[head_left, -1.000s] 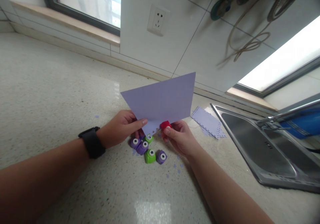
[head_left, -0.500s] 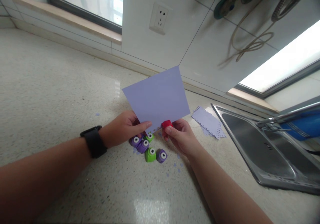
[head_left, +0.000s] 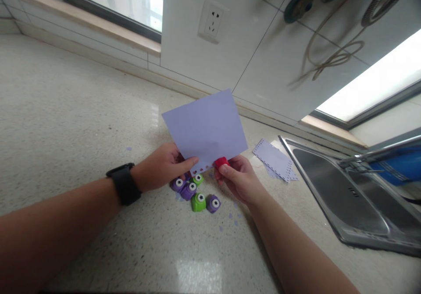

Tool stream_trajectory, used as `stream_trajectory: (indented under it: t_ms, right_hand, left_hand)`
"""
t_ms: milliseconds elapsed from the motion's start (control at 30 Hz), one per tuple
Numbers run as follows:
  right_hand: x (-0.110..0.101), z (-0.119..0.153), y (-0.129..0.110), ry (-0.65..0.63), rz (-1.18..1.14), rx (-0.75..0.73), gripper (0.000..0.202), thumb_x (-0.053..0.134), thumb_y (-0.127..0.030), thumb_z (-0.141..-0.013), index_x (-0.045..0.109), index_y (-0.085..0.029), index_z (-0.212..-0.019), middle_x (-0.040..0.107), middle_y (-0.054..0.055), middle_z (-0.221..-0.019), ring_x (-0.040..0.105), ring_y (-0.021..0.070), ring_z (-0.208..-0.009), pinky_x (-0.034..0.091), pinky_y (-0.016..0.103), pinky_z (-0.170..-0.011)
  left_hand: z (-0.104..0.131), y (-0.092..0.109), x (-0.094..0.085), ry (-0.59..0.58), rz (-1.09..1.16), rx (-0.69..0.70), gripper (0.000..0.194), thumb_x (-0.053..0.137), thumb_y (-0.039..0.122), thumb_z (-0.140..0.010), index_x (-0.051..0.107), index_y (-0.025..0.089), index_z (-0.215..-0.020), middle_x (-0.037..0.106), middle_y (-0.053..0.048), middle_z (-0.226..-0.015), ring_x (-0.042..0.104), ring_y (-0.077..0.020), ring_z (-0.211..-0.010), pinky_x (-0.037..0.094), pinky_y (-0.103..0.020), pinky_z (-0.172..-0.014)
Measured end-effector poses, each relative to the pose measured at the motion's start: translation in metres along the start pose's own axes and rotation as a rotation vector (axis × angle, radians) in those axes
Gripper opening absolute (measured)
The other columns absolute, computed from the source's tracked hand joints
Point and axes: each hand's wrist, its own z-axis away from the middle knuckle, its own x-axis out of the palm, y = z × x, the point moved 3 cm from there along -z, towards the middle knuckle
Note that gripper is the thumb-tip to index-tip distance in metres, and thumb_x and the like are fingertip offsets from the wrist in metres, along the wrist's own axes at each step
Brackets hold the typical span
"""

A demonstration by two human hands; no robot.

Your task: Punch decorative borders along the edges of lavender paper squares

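A purple sheet of paper (head_left: 207,127) is held above the counter, with several small holes along its near edge. My left hand (head_left: 164,166) grips its lower left corner, thumb on top. My right hand (head_left: 239,178) is closed around a red craft punch (head_left: 221,162), thumb pressed on it, at the near edge of the sheet. Just below lie a green punch (head_left: 198,202), a second green punch (head_left: 198,179) and several purple punches (head_left: 213,203). The fingers under the paper are partly hidden.
Purple sheets with punched edges (head_left: 274,159) lie right of my right hand, beside a steel sink (head_left: 332,189). Small purple paper bits (head_left: 235,222) are scattered on the speckled counter (head_left: 131,250). Behind stands a tiled wall with a socket (head_left: 213,22).
The paper has tilted and shifted slightly down and left at its far right corner. More holes now show along its near edge, left of the red punch. Both hands stay closed.
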Motion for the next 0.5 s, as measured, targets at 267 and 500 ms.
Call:
stream_trajectory:
  t_ms: [267, 500]
  right_hand:
    - [0.0015, -0.0004, 0.0009, -0.011, -0.01, -0.008, 0.031, 0.092, -0.039, -0.076, 0.072, -0.018, -0.087, 0.062, -0.001, -0.071, 0.056, 0.0103, -0.061, 0.047, 0.021, -0.051]
    - [0.0018, 0.0001, 0.0005, -0.016, -0.016, -0.007, 0.03, 0.092, -0.038, -0.076, 0.073, -0.018, -0.087, 0.062, -0.001, -0.072, 0.056, 0.0105, -0.062, 0.046, 0.021, -0.051]
  left_hand:
    - [0.0001, 0.0017, 0.0003, 0.013, 0.032, 0.001, 0.013, 0.068, 0.023, -0.09, 0.069, 0.017, -0.079, 0.067, 0.003, -0.059, 0.061, -0.0096, -0.05, 0.049, -0.018, -0.047]
    - [0.0009, 0.0012, 0.0003, 0.018, 0.019, 0.001, 0.014, 0.069, 0.025, -0.089, 0.069, 0.017, -0.078, 0.067, 0.003, -0.059, 0.061, -0.01, -0.05, 0.05, -0.018, -0.047]
